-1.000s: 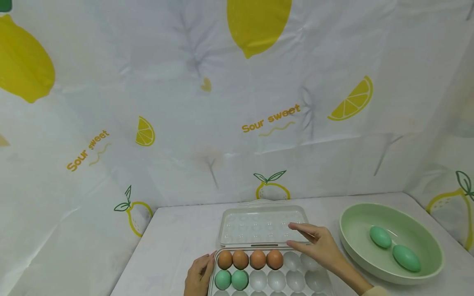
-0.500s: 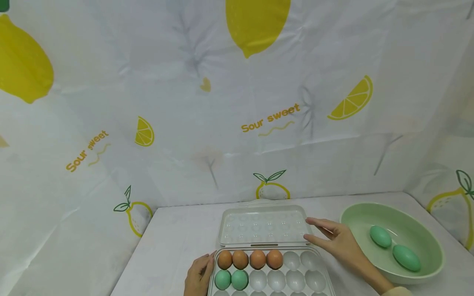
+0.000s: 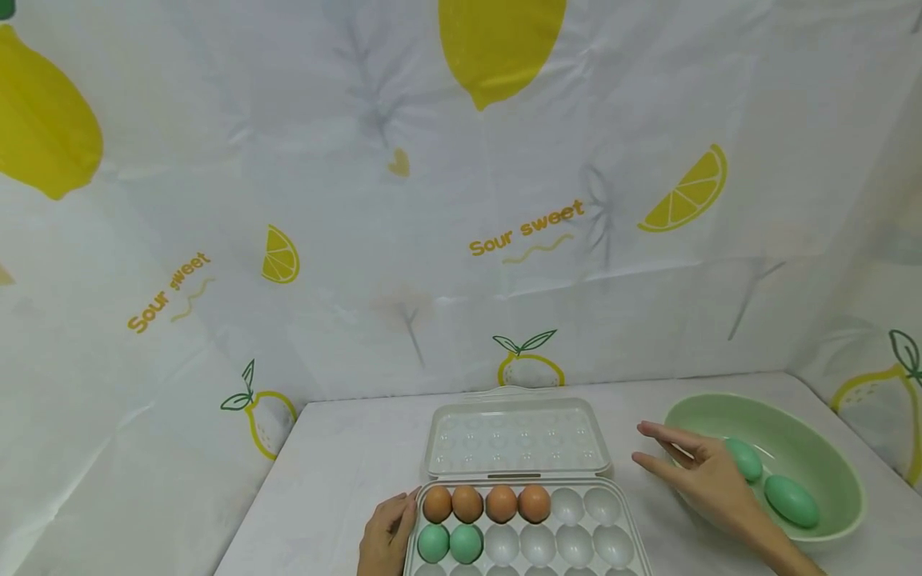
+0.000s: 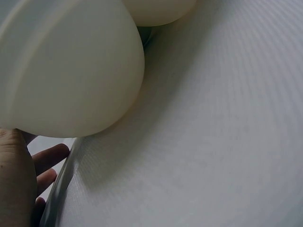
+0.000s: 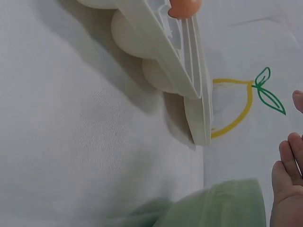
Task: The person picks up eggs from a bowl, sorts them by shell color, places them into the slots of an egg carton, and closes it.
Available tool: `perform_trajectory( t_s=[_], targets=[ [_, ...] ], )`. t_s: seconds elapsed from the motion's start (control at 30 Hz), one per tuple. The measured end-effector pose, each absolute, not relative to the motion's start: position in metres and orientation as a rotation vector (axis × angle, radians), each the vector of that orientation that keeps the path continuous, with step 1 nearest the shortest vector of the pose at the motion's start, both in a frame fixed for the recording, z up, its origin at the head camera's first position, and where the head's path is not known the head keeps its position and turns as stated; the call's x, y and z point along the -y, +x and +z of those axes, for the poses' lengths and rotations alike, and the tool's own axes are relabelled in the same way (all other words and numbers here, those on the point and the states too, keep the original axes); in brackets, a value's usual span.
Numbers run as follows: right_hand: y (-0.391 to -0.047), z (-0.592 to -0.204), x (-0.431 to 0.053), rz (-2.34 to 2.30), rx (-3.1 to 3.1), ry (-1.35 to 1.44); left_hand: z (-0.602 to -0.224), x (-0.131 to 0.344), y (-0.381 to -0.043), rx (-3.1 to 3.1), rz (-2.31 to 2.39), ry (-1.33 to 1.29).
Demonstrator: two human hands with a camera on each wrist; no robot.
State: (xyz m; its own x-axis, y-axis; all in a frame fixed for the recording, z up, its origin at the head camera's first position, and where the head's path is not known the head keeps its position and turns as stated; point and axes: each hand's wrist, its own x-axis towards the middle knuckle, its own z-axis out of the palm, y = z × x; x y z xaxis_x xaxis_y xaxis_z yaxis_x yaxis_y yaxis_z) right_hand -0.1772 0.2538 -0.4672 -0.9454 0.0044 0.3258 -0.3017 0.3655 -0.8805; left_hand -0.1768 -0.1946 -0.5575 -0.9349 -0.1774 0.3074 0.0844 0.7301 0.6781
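A pale plastic egg tray stands near the front of the table, its clear lid folded back behind it. Several brown eggs sit in the back row, starting from the left. Two green eggs fill the first cups of the row before it. My left hand rests against the tray's left edge with relaxed fingers. Right of the tray, my right hand hovers by the bowl's left rim, thumb and fingers apart, holding nothing. In the right wrist view, its fingers show at the right edge.
At the right, a light green bowl contains two green eggs, one partly hidden by my right hand. A white cloth covers the table. Behind it hangs a lemon-print curtain.
My right hand has moved right, from above the tray and lid to the bowl's left rim. My left hand stays at the tray's edge. The eggs have not moved.
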Motion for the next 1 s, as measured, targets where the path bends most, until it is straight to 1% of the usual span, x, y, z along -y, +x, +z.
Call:
perform_trajectory(
  t_s=[0.6, 0.83, 1.0],
  targets=[
    [-0.178, -0.483, -0.321, 1.544, 2.321, 0.113, -0.554, 0.196, -0.176, 2.599, -1.058, 0.067],
    [-0.180, -0.488, -0.346, 1.476, 2.423, 0.016, -0.554, 0.196, -0.176, 2.623, -1.081, 0.082],
    [-0.184, -0.488, -0.363, 1.446, 2.590, -0.110, -0.556, 0.195, -0.176, 2.601, -1.082, 0.076]
  ],
)
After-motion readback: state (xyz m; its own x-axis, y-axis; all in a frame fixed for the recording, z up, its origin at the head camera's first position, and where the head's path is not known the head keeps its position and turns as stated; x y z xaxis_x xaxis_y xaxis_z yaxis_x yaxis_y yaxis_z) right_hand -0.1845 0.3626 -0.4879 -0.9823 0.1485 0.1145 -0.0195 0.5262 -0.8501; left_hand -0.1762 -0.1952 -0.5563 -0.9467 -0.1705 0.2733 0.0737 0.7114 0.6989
